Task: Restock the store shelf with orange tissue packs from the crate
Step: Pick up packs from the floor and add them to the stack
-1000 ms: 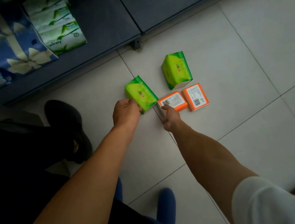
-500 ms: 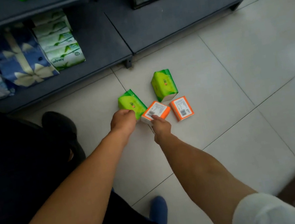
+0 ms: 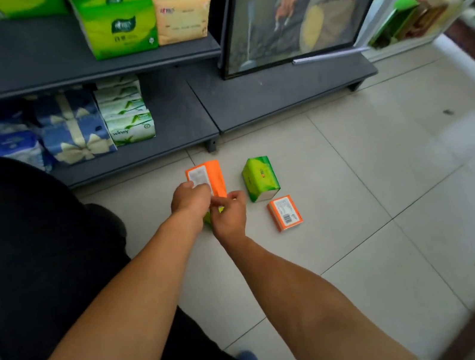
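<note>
While near shelf edge point(image 3: 133, 166), orange pack point(image 3: 214, 177)

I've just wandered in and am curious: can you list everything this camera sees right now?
orange tissue pack in hand: one, orange, gripped by both hands.
orange tissue pack on floor: one, orange, label side up, right of the hands.
green pack on floor: one, green, beside the held pack.
green pack under hands: one, green, mostly hidden.
shelf: dark grey, holding green, beige, blue and white tissue packs.
framed picture: one, leaning, right of the shelf.
floor: pale tiles.
left hand: holds the pack.
right hand: pinches its lower end.
</note>
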`<state>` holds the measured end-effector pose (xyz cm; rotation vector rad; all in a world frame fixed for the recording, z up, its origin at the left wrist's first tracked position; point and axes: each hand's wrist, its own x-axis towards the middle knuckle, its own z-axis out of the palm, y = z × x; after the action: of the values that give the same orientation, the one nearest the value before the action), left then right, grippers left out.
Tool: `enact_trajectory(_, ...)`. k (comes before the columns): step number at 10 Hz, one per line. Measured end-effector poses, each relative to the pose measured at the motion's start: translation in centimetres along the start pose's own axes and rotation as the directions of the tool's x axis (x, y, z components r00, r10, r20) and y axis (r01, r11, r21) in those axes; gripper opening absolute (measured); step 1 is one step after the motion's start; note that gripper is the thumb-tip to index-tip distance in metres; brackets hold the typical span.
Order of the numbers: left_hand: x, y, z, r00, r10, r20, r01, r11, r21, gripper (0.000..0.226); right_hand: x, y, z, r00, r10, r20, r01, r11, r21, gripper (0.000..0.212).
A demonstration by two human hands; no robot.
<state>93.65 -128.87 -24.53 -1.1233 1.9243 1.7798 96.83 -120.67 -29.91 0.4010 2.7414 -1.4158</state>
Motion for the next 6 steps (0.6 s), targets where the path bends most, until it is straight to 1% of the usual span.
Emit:
enact_trajectory(1,0.7,0.4,-0.8,0.998,-0.004,-0.064,-0.002,0.996,-0.085,0.044,-0.9,-3.1,-0.7,0.987,-0.158,-0.014,0.156,0.984,-0.087,0.018)
enact_trajectory(2,-2.5,3.3,-2.8,0.986,-0.006,-0.166,-0.040,0.960,-0.277,0.041,-0.9,-5.1,-0.7,0.896,-0.443,0.022,0.438,0.877,-0.198,0.034)
enact_trajectory(3,-2.6,4.5,-4.6,0.966,-0.095,-0.242,-0.043,0.860,-0.509,0.052,-0.5,-7.9,-1.6,0.826,-0.553,0.108,0.557,0.773,-0.305,0.031)
enact_trajectory(4,-2.4,5.6,-6.0,0.950,-0.162,-0.265,-0.040,0.781,-0.623,0.049,-0.1,-8.7,-1.3,0.751,-0.652,0.104,0.654,0.715,-0.247,0.025)
enact_trajectory(5,-2.2,6.3,-7.0,0.946,-0.195,-0.261,-0.057,0.688,-0.723,0.034,0.0,-10.6,-1.1,0.681,-0.710,0.181,0.729,0.632,-0.261,0.027)
enact_trajectory(6,-2.9,7.2,-7.9,0.947,-0.175,-0.270,-0.101,0.635,-0.766,0.009,-0.2,-11.8,-1.0,0.624,-0.759,0.184,0.781,0.595,-0.192,0.034)
